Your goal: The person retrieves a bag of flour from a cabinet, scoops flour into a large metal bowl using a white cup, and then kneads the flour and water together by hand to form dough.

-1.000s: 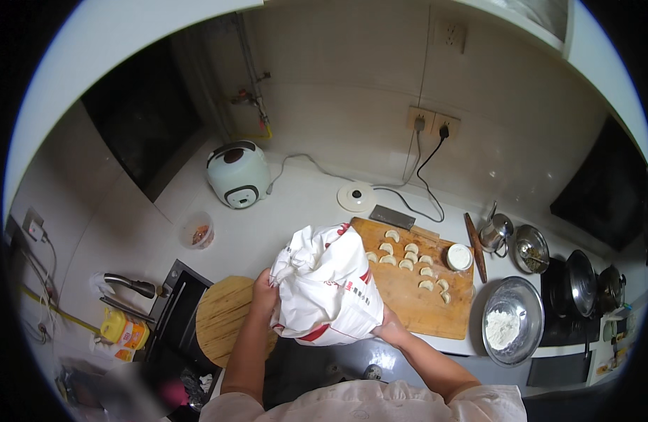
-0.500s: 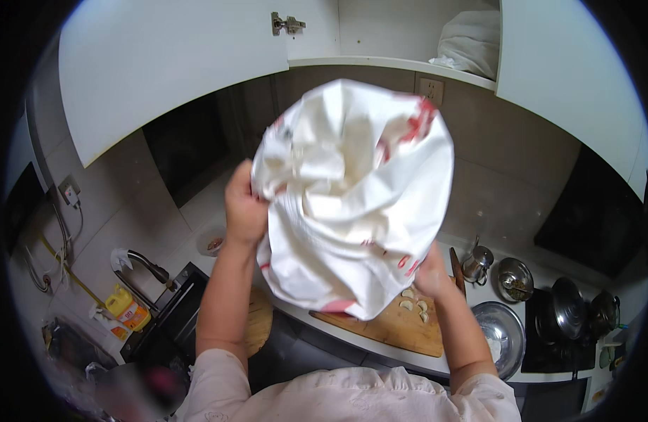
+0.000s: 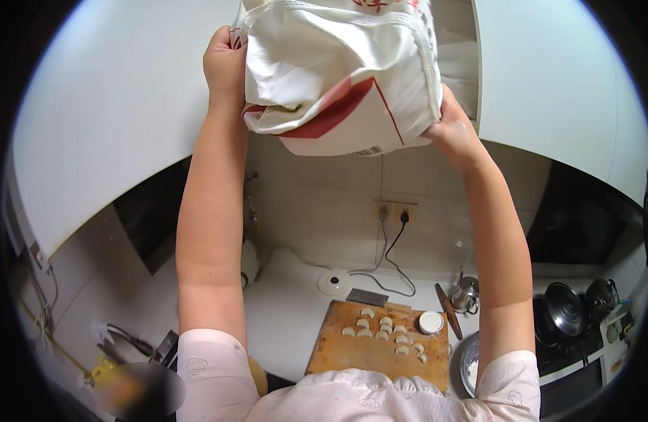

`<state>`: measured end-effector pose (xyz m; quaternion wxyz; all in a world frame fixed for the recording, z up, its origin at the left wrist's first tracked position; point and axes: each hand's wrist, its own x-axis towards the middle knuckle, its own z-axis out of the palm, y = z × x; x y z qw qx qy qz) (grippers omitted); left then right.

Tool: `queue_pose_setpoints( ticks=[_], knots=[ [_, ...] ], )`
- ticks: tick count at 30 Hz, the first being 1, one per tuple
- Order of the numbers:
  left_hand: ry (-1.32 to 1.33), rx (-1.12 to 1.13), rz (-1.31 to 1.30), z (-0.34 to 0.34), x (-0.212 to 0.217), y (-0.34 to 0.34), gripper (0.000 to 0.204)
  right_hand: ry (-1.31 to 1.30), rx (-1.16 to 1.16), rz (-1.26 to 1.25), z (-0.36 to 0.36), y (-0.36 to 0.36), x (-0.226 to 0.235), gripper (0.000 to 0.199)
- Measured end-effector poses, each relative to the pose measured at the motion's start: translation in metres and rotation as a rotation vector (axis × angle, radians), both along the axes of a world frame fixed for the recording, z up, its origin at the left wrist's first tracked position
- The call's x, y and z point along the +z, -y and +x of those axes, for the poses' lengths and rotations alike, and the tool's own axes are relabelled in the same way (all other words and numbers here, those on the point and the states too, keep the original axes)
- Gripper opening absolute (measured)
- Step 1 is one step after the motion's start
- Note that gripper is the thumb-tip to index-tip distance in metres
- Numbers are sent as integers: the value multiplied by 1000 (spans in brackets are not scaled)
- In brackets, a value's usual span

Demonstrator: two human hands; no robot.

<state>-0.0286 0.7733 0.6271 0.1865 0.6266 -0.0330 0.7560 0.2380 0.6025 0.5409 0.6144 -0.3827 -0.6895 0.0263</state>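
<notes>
A large, crumpled white sack [image 3: 338, 77] with red print hangs in the air in front of the wall cupboards. My left hand [image 3: 224, 67] grips its left side, thumb and fingers closed on the fabric. My right hand [image 3: 454, 133] holds the lower right side, with its fingertips partly hidden by the sack. Both arms are stretched up and forward. Below them lies a wooden cutting board [image 3: 366, 359] bearing several pale crescent-shaped dumplings [image 3: 382, 335] and a small white round container [image 3: 430, 323].
An open cupboard [image 3: 459, 63] shows behind the sack, holding something white. On the counter are a rolling pin [image 3: 448, 311], a steel kettle [image 3: 466, 294], a metal bowl [image 3: 469, 362] and a cleaver [image 3: 368, 296]. A lidded pan [image 3: 564, 309] stands on the stove. Cords run from a wall outlet [image 3: 395, 212].
Both hands have lifted the sack up and away, to the height of the cupboard. The cutting board with its dumplings, previously mostly covered, now shows.
</notes>
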Motion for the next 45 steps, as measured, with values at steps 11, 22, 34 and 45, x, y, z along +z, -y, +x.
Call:
queue_pose_setpoints(
  ticks=[11,22,34,45],
  knots=[
    [-187,-489,-482,85,50,-161,21,325,-757,288,35,-72,48,67],
    [-156,-516,-277,121,-1,-134,39,747,-837,230,-17,-115,29,56],
    [83,25,-188,-28,-190,-41,23,843,-954,279,-3,-124,20,33],
    [369,-82,43,-160,-163,74,57,473,-547,130,-9,24,-183,22]
  ],
)
